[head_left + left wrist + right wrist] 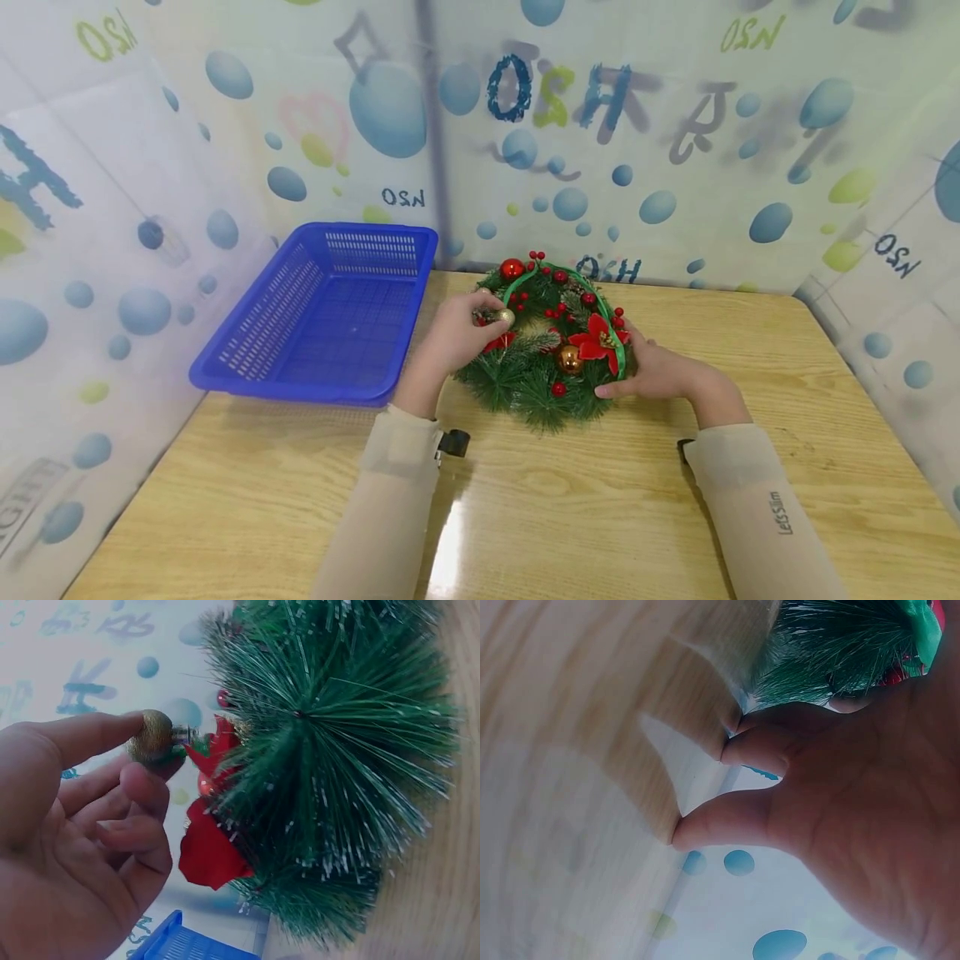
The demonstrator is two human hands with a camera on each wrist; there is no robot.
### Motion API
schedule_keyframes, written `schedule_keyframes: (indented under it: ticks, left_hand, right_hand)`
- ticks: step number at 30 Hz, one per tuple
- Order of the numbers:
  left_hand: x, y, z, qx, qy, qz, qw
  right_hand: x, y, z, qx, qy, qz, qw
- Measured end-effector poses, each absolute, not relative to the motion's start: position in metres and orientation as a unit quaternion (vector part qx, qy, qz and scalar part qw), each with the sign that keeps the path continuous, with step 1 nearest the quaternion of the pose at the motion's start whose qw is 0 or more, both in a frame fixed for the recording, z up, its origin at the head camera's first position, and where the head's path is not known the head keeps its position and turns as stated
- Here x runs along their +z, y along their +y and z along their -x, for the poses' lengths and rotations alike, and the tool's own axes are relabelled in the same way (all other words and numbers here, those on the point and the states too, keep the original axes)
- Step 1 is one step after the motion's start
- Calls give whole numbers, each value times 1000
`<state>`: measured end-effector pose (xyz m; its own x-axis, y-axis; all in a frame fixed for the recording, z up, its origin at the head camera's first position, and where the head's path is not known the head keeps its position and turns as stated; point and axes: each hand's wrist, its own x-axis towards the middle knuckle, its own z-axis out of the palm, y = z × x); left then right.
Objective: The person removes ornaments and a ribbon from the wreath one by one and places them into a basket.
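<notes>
Wreath (553,346): table (600,500) centre, between your hands.
Left hand (457,333): you pinch gold bauble (505,317) at wreath's 9 o'clock.
Right hand (660,371): fingers straight, steadying wreath's 3 o'clock edge.
Blue basket (322,312): at 9 o'clock, just beside wreath.

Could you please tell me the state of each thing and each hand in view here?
Wreath: flat on the table.
Gold bauble: pinched, at the wreath.
Basket: upright, empty.
Left hand: pinching the gold bauble.
Right hand: steadying the wreath's edge.
</notes>
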<state>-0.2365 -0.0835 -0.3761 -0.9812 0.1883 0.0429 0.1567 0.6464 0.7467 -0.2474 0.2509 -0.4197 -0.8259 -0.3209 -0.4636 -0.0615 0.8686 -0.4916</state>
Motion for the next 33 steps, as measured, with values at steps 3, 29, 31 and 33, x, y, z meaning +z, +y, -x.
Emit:
schedule_keyframes:
  ticks: [3, 29, 31, 33]
  left_hand:
    - [-380, -83, 239, 405, 908, -104, 21]
    - [-393, -75, 244, 685, 726, -62, 6]
    - [-394, -76, 244, 665, 744, -66, -1]
    - [-394, -77, 245, 644, 762, -67, -6]
  right_hand:
    - [-419, 251, 247, -234, 926, 101, 280]
    - [-419, 251, 246, -238, 926, 112, 272]
    - [-419, 251, 246, -241, 925, 114, 270]
    - [-419, 251, 246, -242, 925, 115, 269]
